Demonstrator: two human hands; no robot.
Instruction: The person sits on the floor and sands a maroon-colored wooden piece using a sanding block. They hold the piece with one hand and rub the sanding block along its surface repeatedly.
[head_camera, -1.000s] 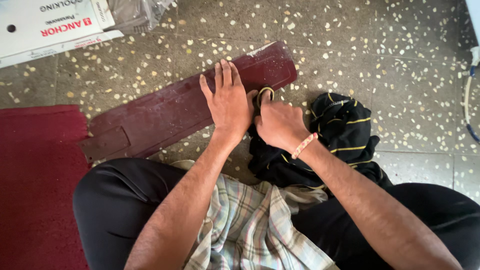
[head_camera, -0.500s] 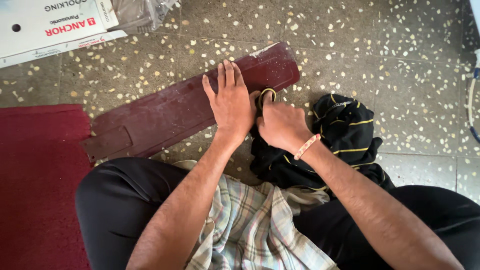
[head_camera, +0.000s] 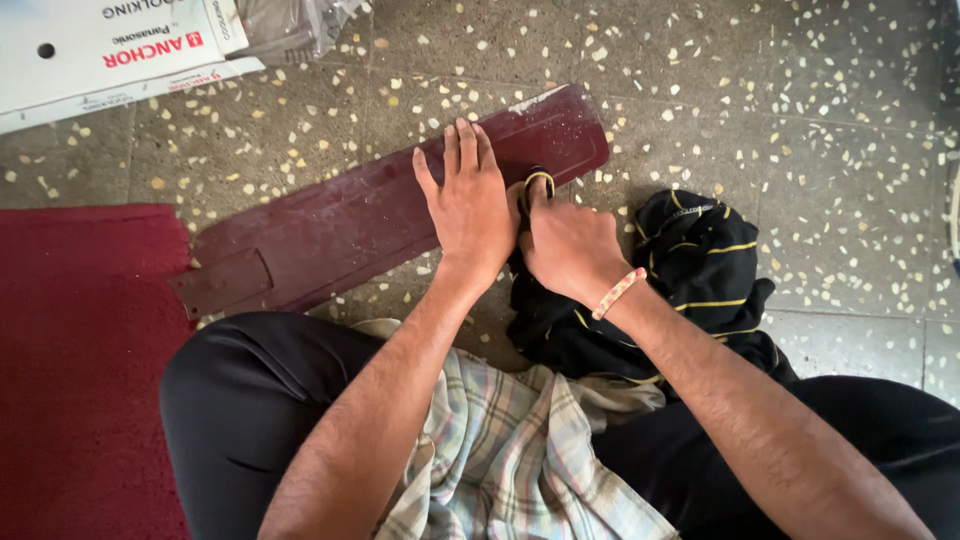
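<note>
Cardboard box (head_camera: 110, 50) cut off top-left.

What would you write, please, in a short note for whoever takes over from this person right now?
Left hand: flat, palm down on the dark red fan blade, pinning it to the speckled floor.
Right hand: fingers closed on a bunched part of the black cloth, pressed to the blade's near edge beside the left hand.
Blade lies slantwise ahead of the knees, red mat to the left.
Done: pale dust specks show at the far end, so wiping looks partial.
Left: probably the remaining surface.
</note>
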